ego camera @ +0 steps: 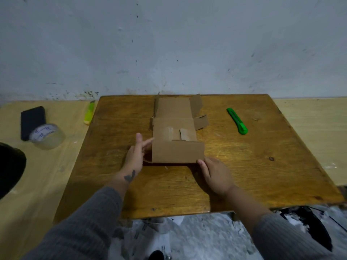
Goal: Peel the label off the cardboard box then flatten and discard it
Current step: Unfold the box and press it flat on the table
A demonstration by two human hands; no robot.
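Item: cardboard box [176, 136], opened out and mostly flat, mid-surface on the brown wooden surface [244, 166]; long axis runs away from me toward the wall, flaps splayed at the far right end; near panel raised a little at its front edge

Label: none seen on the upward faces; a pale strip of tape residue shows on the middle panel

My left hand [134, 156]: at the box's near-left edge, fingers [148, 142] loosely spread and pointing in at the side, touching or almost touching the card; I cannot tell whether anything is pinched

My right hand [216, 175]: at the near-right corner, thumb on the front edge, remaining fingers curled below; contact there, grip on the underside hidden

Relation that counts: box lies straight ahead of both hands, its near edge between them; right hand is the closer-seated

Judged next: press the raised near panel down along the long axis

Nearby: green cutter [237, 121], well right; tape roll [47, 136] and phone [32, 121], far left
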